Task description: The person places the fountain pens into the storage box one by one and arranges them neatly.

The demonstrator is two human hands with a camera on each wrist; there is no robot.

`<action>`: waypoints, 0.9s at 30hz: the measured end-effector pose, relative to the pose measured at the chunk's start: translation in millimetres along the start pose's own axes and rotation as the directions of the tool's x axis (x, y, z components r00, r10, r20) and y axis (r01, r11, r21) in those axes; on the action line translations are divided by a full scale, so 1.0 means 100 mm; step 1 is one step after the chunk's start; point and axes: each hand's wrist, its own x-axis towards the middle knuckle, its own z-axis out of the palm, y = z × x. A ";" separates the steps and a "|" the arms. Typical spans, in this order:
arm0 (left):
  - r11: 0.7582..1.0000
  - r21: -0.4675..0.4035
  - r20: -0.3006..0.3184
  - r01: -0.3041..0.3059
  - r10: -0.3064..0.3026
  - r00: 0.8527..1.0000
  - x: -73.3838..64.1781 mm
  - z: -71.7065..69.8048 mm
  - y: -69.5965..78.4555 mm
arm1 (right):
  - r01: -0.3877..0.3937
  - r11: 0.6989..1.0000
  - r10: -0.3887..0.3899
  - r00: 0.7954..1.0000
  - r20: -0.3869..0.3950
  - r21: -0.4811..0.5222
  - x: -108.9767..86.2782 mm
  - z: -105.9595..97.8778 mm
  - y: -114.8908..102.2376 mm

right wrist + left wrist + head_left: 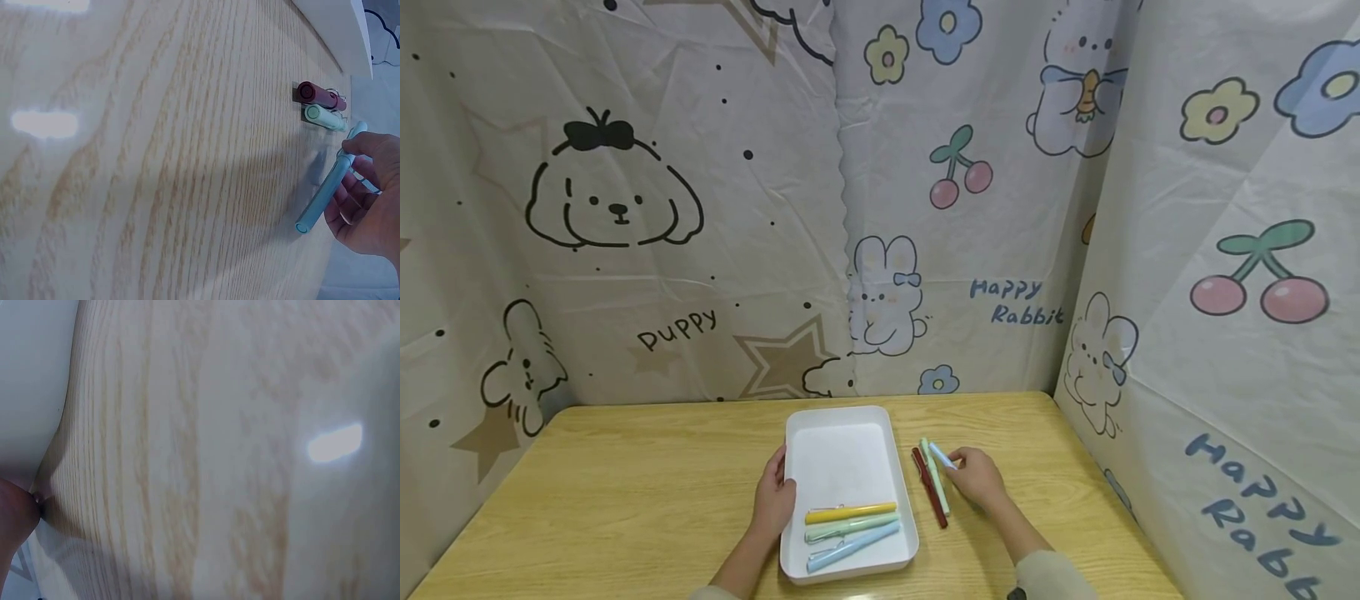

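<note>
Light blue is catching my eye first: a slim pen (941, 456), right of the lower centre in the head view, is sitting in the grip of the right hand (979, 479). Thumb and fingers are pinching it, and in the right wrist view it is slanting from the right side of the frame down toward the left, the thumb lying over its upper part. Whether it is touching the table (662, 500) I cannot tell. Just to its left in the head view, a pale green pen (936, 479) and a dark red pen (929, 487) are lying side by side on the wood.

At the bottom centre, a white tray (842, 458) is resting on the table, and the left hand (772, 500) is gripping its left side, thumb by the rim. Only a little of that hand is showing at the lower left of the left wrist view. Low in the tray, a yellow pen (850, 512), a mint pen (852, 527) and a sky-blue pen (853, 547) are lying one below another, their right ends tilting upward.

Pale sleeves (1051, 577) are showing along the bottom edge, while printed cloth (775, 167) is filling the upper frame with rabbits, cherries and flowers.
</note>
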 end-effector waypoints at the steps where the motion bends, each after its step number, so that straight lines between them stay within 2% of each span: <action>1: 1.000 0.002 0.001 0.001 -0.001 1.000 0.00 0.00 0.00 | 0.005 1.000 -0.005 1.000 0.000 -0.003 0.00 0.00 -0.01; 11: 1.000 -0.003 0.007 0.003 -0.003 1.000 -0.01 -0.01 0.01 | 0.051 0.998 -0.051 0.999 -0.002 -0.042 -0.02 -0.05 -0.03; 20: 1.000 -0.008 0.010 0.016 -0.016 1.000 0.00 -0.01 0.02 | 0.105 0.991 -0.103 0.994 0.024 -0.079 -0.03 -0.08 -0.10; 27: 1.000 -0.009 0.009 0.012 -0.011 1.000 0.00 -0.01 0.02 | 0.117 0.990 -0.113 0.992 0.060 -0.080 -0.03 -0.09 -0.15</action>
